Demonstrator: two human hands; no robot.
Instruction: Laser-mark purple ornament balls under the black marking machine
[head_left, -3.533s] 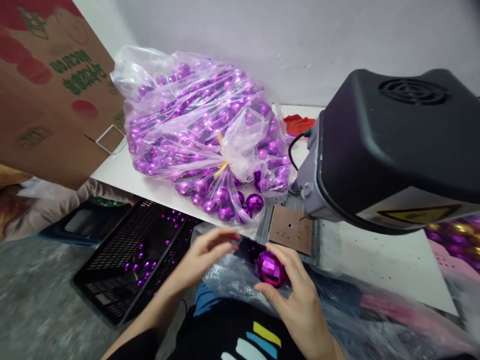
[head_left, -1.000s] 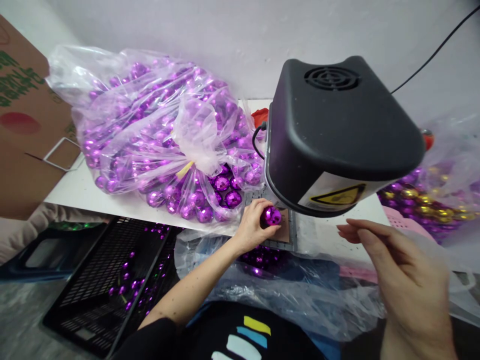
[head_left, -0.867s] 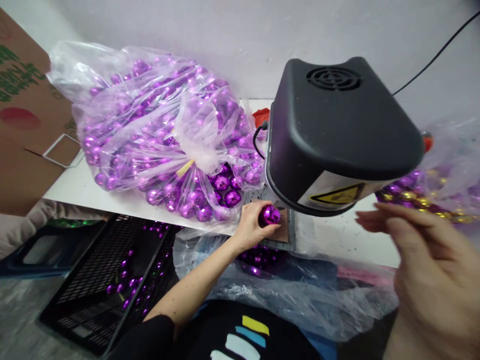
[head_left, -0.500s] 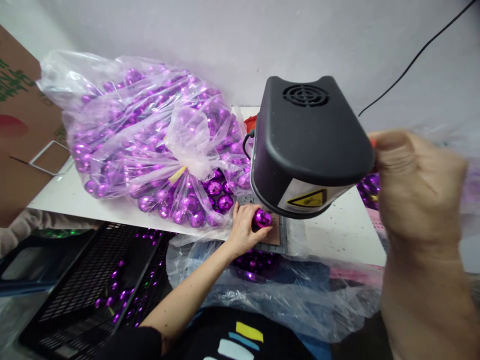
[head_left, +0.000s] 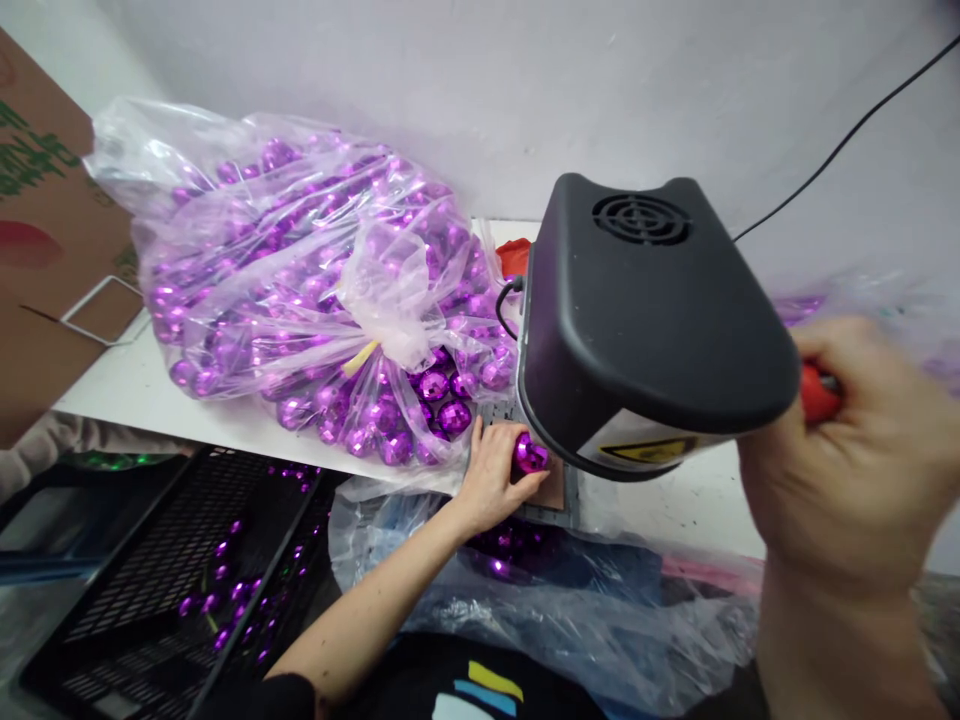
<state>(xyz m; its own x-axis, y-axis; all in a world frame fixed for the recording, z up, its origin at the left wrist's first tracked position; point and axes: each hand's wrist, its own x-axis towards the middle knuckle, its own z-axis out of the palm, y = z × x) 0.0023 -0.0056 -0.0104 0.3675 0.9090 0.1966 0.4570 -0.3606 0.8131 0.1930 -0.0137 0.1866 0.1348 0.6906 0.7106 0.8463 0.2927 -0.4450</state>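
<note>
My left hand [head_left: 495, 475] pinches a shiny purple faceted ball [head_left: 529, 453] between thumb and fingers. The ball is over a small brown pad on the grey base plate [head_left: 568, 507], beneath the front of a black bench press [head_left: 660, 330]. A vent and a yellow warning label mark the press's housing, which hides whatever is directly above the ball. At the right, my right hand [head_left: 862, 450] is wrapped round a red-knobbed lever handle [head_left: 819, 394] beside the housing; the hand is slightly blurred.
A large tied clear plastic bag [head_left: 390, 290] of purple balls fills the table's left side. A cardboard box [head_left: 52, 230] stands at far left. Below is a black crate [head_left: 150, 590] with purple beads. Plastic sheeting [head_left: 600, 620] covers my lap. A cable [head_left: 840, 140] runs along the wall.
My right hand has come down a little with the lever handle, and more of the red knob shows. The whole view has shifted slightly. The left hand still grips the ball.
</note>
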